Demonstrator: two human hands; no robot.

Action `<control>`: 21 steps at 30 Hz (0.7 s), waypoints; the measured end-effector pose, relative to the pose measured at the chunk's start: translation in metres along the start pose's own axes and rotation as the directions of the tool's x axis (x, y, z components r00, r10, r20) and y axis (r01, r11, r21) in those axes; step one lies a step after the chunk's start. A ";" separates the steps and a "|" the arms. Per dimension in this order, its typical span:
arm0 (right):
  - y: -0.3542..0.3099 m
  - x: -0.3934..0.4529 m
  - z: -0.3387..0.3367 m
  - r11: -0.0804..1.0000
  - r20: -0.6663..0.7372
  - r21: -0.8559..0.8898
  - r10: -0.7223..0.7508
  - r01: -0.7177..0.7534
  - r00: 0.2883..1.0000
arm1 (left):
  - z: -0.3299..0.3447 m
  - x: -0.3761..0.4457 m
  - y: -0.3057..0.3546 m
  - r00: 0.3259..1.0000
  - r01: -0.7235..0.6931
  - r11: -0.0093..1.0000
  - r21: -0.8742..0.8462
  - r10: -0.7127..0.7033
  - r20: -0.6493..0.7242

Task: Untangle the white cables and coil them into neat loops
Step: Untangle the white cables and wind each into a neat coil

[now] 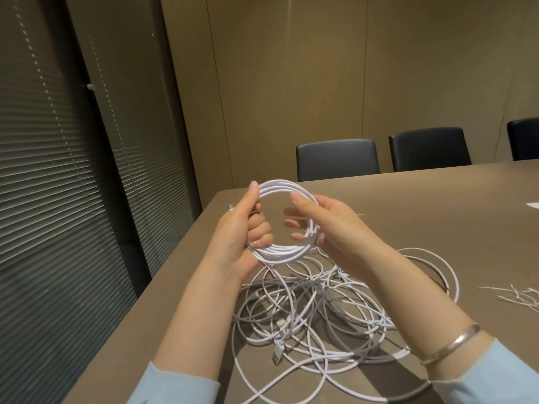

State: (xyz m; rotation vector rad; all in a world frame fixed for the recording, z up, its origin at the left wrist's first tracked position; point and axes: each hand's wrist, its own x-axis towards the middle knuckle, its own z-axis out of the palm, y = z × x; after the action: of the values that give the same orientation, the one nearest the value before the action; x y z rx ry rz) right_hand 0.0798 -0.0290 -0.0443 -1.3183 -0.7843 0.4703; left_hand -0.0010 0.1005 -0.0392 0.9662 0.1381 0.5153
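I've both hands [248, 228] [323, 225] gripping coil [280, 250] sides; cable's light, springy, so pinch all loops tog; tangle [315, 310] near on desk [408, 217]

White cables [306, 310], brown table [408, 205], black chairs [337, 158], pale-blue sleeves [180, 386].

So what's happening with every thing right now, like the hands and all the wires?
Round coil of white cable: neatly looped, held up above the table.
Left hand: gripping the coil's left side.
Right hand: holding the coil's right side.
Loose pile of white cables: tangled, lying on the brown table.
Silver bangle: worn on the right wrist.
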 end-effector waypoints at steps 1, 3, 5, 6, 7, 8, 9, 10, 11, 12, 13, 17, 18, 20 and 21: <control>0.002 -0.001 0.001 0.998 0.033 -0.054 0.034 -0.032 0.999 | -0.003 0.001 0.002 0.999 -0.025 0.999 -0.033 0.024 -0.022; 0.004 -0.004 0.004 0.971 0.128 -0.224 0.109 -0.079 0.986 | -0.008 0.004 0.006 0.995 -0.072 0.993 -0.091 0.066 -0.071; 0.009 -0.008 0.006 0.891 0.247 -0.444 0.220 -0.091 0.944 | -0.013 0.005 0.012 0.988 -0.120 0.985 -0.123 0.106 -0.114; 0.011 -0.009 0.008 0.839 0.296 -0.538 0.283 -0.085 0.912 | -0.015 0.006 0.015 0.983 -0.142 0.981 -0.132 0.125 -0.133; 0.014 -0.011 0.010 0.799 0.335 -0.596 0.333 -0.075 0.882 | -0.017 0.006 0.018 0.978 -0.160 0.977 -0.141 0.138 -0.153; 0.016 -0.012 0.011 0.782 0.366 -0.620 0.360 -0.064 0.858 | -0.019 0.006 0.020 0.974 -0.173 0.973 -0.152 0.146 -0.172; 0.018 -0.012 0.013 0.778 0.393 -0.627 0.367 -0.046 0.843 | -0.021 0.005 0.023 0.971 -0.182 0.969 -0.165 0.151 -0.186; 0.019 -0.013 0.014 0.774 0.409 -0.632 0.367 -0.030 0.836 | -0.023 0.005 0.024 0.968 -0.188 0.966 -0.177 0.152 -0.199; 0.019 -0.013 0.014 0.765 0.414 -0.644 0.369 -0.019 0.832 | -0.024 0.005 0.025 0.966 -0.192 0.963 -0.189 0.152 -0.210; 0.018 -0.014 0.014 0.751 0.410 -0.660 0.373 -0.011 0.832 | -0.025 0.005 0.026 0.964 -0.197 0.960 -0.200 0.152 -0.219; 0.016 -0.015 0.013 0.735 0.403 -0.678 0.377 -0.004 0.834 | -0.026 0.005 0.027 0.962 -0.202 0.957 -0.207 0.153 -0.228; 0.005 -0.016 0.001 0.713 0.399 -0.701 0.403 -0.009 0.823 | -0.029 0.003 0.033 0.953 -0.224 0.946 -0.233 0.164 -0.254; 0.001 -0.017 -0.003 0.719 0.411 -0.695 0.416 -0.016 0.811 | -0.030 0.003 0.035 0.951 -0.234 0.943 -0.237 0.171 -0.258; -0.007 -0.019 -0.009 0.725 0.426 -0.689 0.412 -0.007 0.806 | -0.033 0.002 0.039 0.945 -0.253 0.937 -0.240 0.187 -0.268; -0.009 -0.019 -0.012 0.727 0.420 -0.687 0.395 0.001 0.817 | -0.034 0.002 0.041 0.943 -0.260 0.935 -0.243 0.191 -0.273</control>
State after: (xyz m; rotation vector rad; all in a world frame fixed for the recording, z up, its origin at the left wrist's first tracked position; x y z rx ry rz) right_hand 0.0751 -0.0527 -0.0404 -2.0000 -1.3777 0.8192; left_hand -0.0256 0.1454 -0.0255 0.6446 0.1721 0.8462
